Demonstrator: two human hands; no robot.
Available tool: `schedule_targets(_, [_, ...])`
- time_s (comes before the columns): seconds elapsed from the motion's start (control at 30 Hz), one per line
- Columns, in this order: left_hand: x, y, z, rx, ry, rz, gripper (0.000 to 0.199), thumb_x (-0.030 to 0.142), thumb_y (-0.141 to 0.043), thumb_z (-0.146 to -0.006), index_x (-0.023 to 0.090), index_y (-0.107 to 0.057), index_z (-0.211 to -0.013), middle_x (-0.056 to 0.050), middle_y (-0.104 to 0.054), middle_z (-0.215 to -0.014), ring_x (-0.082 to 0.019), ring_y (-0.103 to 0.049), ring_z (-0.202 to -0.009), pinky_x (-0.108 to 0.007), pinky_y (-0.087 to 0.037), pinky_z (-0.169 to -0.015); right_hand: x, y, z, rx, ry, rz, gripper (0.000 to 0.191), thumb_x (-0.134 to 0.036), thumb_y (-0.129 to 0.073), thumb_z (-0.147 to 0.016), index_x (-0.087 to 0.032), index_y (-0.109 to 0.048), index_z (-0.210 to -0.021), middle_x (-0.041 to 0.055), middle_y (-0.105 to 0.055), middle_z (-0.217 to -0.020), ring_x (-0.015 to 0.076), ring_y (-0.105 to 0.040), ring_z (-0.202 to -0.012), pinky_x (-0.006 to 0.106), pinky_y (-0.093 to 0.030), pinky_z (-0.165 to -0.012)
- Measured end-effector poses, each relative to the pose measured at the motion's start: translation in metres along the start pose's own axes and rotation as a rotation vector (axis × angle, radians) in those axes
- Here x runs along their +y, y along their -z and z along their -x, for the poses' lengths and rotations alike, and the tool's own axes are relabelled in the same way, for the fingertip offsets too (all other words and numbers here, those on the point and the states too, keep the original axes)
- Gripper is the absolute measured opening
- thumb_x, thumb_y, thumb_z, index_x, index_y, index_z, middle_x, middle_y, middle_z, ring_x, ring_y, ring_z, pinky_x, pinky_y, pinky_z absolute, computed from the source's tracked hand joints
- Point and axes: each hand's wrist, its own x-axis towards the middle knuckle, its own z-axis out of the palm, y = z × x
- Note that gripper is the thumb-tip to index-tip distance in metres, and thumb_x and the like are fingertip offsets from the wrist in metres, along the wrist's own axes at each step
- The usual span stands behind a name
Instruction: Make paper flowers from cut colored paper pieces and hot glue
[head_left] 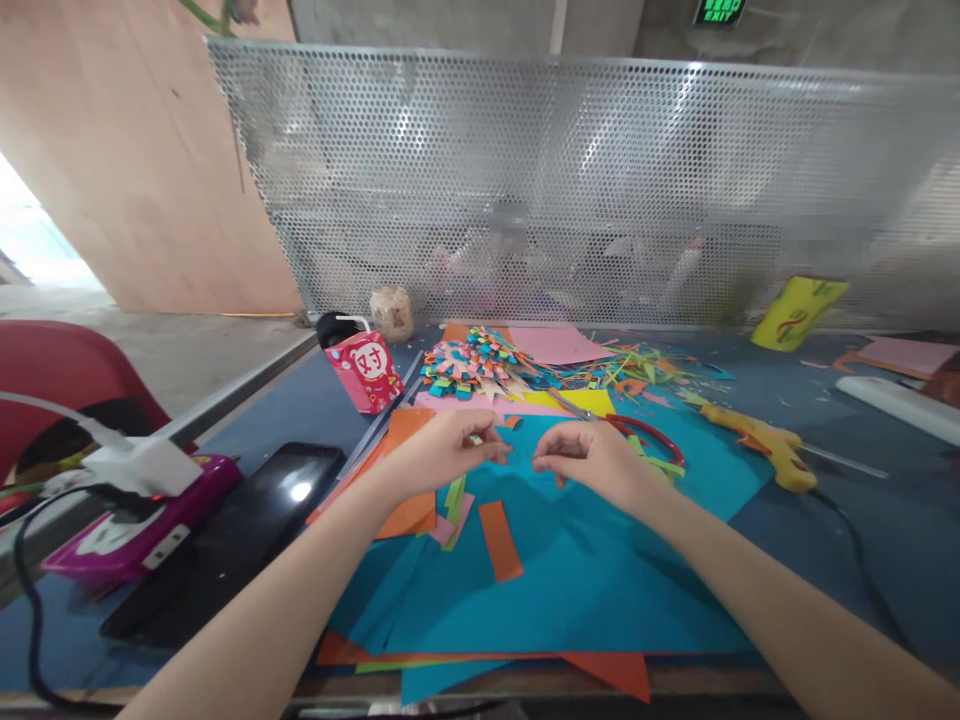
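Observation:
My left hand (463, 447) hovers over the blue paper sheets (592, 570), thumb and fingers drawn together in a pinch. Anything between the fingertips is too small to make out. Facing it across a small gap, my right hand (581, 452) is pinched in the same way, its contents hidden. Below the left hand lie an orange paper strip (500, 541) and some green and pink strips (455, 512). Scissors with red handles (656, 438) rest just beyond my right hand. Behind both hands sits a pile of fringed paper flowers (469, 362).
A yellow glue gun (765, 443) with a cord lies at right. To the left are a red drink carton (366, 370), a black phone (232, 540) and a purple power strip (150, 530). Paper scraps (645, 368) lie before a perforated metal screen (525, 150).

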Motion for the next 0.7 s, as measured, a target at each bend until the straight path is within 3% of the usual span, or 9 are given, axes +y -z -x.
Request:
schedule_targets(0.13, [0.0056, -0.0073, -0.0007, -0.023, -0.015, -0.041, 0.011, 0.021, -0.050, -0.078, 0.017, -0.055, -0.069, 0.002, -0.062, -0.069, -0.010, -0.056, -0.063, -0.019, -0.040, -0.055, 0.0025, -0.0039, 0.0008, 0.028, 0.092, 0.121, 0.018, -0.028, -0.060, -0.072, -0.019, -0.064, -0.087, 0.0010, -0.066, -0.075, 0.0097, -0.056, -0.050, 0.023, -0.046, -0.051])
schedule_targets(0.33, [0.0068, -0.0102, -0.0002, -0.059, -0.005, -0.015, 0.010, 0.020, -0.049, -0.078, 0.016, -0.055, -0.071, 0.001, -0.064, -0.072, -0.011, -0.057, -0.066, -0.019, -0.042, -0.058, 0.0041, -0.0072, 0.0042, 0.036, 0.213, 0.398, 0.012, -0.020, -0.053, -0.076, -0.019, -0.064, -0.072, -0.0015, -0.062, -0.062, 0.0088, -0.052, -0.051, 0.020, -0.039, -0.050])
schedule_targets(0.7, [0.0062, -0.0087, -0.0001, -0.069, 0.015, -0.038, 0.014, 0.027, -0.051, -0.078, 0.016, -0.057, -0.072, 0.001, -0.064, -0.071, -0.011, -0.058, -0.065, -0.019, -0.042, -0.056, 0.0022, -0.0084, 0.0069, 0.041, 0.258, 0.486, 0.011, -0.019, -0.051, -0.074, -0.020, -0.062, -0.074, -0.0016, -0.062, -0.065, 0.0098, -0.053, -0.057, 0.020, -0.037, -0.052])
